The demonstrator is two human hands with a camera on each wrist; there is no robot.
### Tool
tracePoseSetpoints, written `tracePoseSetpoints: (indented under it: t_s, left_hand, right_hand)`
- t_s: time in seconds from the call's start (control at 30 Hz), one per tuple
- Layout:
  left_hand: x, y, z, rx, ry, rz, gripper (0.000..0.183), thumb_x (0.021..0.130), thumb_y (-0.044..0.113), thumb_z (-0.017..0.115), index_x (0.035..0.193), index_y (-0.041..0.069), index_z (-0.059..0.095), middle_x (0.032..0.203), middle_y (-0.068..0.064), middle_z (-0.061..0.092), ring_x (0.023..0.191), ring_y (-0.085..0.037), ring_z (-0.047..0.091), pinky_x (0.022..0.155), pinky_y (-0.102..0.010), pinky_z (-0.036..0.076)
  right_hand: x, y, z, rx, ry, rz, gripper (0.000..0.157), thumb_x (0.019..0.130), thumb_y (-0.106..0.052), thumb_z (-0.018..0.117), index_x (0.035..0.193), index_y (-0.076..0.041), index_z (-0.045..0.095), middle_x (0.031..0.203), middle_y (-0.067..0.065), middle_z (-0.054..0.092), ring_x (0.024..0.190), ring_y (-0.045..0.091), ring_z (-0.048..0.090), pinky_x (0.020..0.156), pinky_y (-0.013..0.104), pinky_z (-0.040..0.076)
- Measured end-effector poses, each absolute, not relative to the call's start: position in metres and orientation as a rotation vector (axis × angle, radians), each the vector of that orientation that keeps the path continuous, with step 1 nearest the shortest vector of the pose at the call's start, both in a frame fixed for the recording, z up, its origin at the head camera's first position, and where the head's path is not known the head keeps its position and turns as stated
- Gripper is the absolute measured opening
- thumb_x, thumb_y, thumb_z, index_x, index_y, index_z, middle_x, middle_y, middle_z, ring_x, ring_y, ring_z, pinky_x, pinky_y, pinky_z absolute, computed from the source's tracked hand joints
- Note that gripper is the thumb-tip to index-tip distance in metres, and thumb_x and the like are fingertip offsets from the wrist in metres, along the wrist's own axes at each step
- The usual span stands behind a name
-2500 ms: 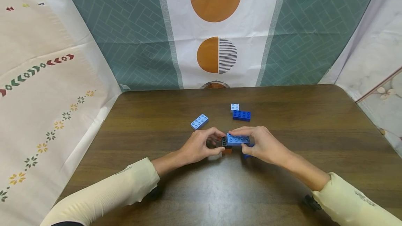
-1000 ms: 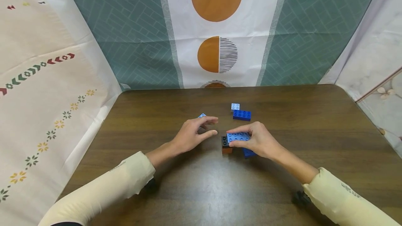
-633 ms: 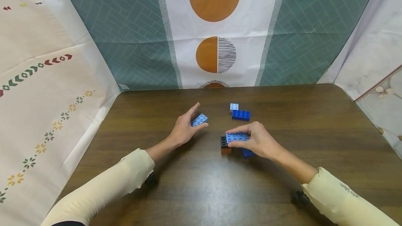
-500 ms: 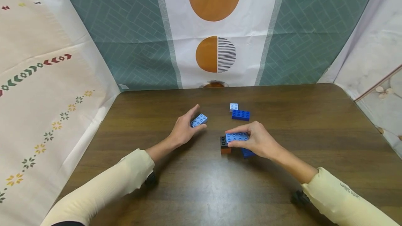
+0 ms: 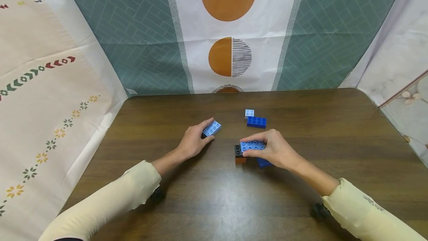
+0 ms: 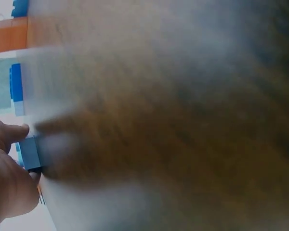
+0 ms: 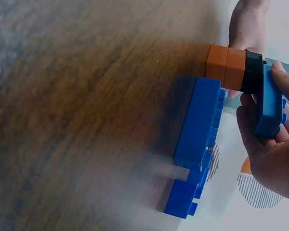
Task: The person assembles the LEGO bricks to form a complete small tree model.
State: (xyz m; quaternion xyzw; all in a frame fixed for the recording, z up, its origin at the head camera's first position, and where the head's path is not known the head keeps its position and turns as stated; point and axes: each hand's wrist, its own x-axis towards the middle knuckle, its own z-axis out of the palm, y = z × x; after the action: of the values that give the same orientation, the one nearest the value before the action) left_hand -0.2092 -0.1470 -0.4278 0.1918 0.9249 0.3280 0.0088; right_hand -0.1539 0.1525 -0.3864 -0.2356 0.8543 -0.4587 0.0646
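My left hand [image 5: 194, 142] is at a light blue building brick [image 5: 212, 128] on the table, with thumb and fingers on either side. In the left wrist view the same light blue brick [image 6: 31, 153] sits between thumb and fingertips. My right hand [image 5: 275, 148] pinches a mid-blue brick [image 5: 252, 146] between thumb and fingers. That brick rests by one end on a small stack, a black brick [image 5: 237, 151] over orange bricks [image 7: 226, 66]; its other end juts out to the right. A darker blue brick [image 5: 264, 163] lies under my right hand, partly hidden.
Farther back on the brown table [image 5: 214, 200] lie a dark blue brick [image 5: 256, 122] and a small pale brick [image 5: 249, 113], close together. Patterned cloths [image 5: 147, 40] hang behind the table and along its sides.
My left hand has let go of the stack, moved left and away from me, and closed around the light blue brick. My right hand stays at the stack, still pinching the mid-blue brick.
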Motion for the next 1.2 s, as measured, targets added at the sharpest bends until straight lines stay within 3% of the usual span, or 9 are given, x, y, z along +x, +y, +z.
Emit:
tracePoseSetpoints:
  t_s: [0.33, 0.63, 0.73, 0.93, 1.2]
  left_hand:
    - [-0.205, -0.148, -0.420, 0.750, 2.768, 1.148, 0.059, 0.098, 0.007, 0.078, 0.153, 0.005, 0.056, 0.152, -0.007, 0.060, 0.138, -0.022, 0.058, 0.111, -0.044, 0.050]
    - [-0.188, -0.141, -0.406, 0.966, 2.569, 1.319, 0.055, 0.097, 0.003, 0.078, 0.149, 0.006, 0.060, 0.150, -0.006, 0.061, 0.131, -0.020, 0.063, 0.106, -0.035, 0.054]
    - [-0.183, -0.140, -0.401, 1.004, 2.517, 1.357, 0.053, 0.098, 0.003, 0.078, 0.148, 0.009, 0.061, 0.148, -0.005, 0.063, 0.127, -0.020, 0.064, 0.105, -0.035, 0.054]
    - [-0.176, -0.140, -0.396, 1.089, 2.421, 1.387, 0.053, 0.096, 0.004, 0.079, 0.146, 0.011, 0.063, 0.146, -0.002, 0.064, 0.126, -0.018, 0.065, 0.107, -0.037, 0.053]
    - [-0.172, -0.138, -0.394, 1.240, 2.328, 1.337, 0.053, 0.097, 0.006, 0.078, 0.147, 0.011, 0.062, 0.145, -0.003, 0.066, 0.126, -0.018, 0.066, 0.105, -0.037, 0.055]
  right_hand:
    - [-0.154, 0.153, -0.387, -0.712, 2.578, -1.390, 0.035, 0.087, -0.020, 0.091, 0.119, -0.009, 0.082, 0.112, 0.005, 0.080, 0.082, 0.018, 0.063, 0.054, 0.024, 0.043]
    - [-0.155, 0.153, -0.387, -0.717, 2.571, -1.404, 0.035, 0.087, -0.020, 0.091, 0.118, -0.009, 0.082, 0.110, 0.005, 0.080, 0.078, 0.017, 0.063, 0.056, 0.023, 0.047]
    - [-0.155, 0.153, -0.387, -0.721, 2.576, -1.400, 0.035, 0.086, -0.019, 0.091, 0.118, -0.008, 0.082, 0.109, 0.005, 0.080, 0.077, 0.017, 0.063, 0.056, 0.023, 0.046]
    - [-0.154, 0.153, -0.386, -0.722, 2.582, -1.387, 0.035, 0.086, -0.018, 0.091, 0.118, -0.008, 0.082, 0.109, 0.006, 0.080, 0.070, 0.018, 0.057, 0.049, 0.024, 0.033]
    - [-0.155, 0.153, -0.386, -0.743, 2.571, -1.397, 0.035, 0.086, -0.015, 0.091, 0.119, -0.006, 0.082, 0.111, 0.008, 0.080, 0.077, 0.017, 0.063, 0.055, 0.022, 0.042]
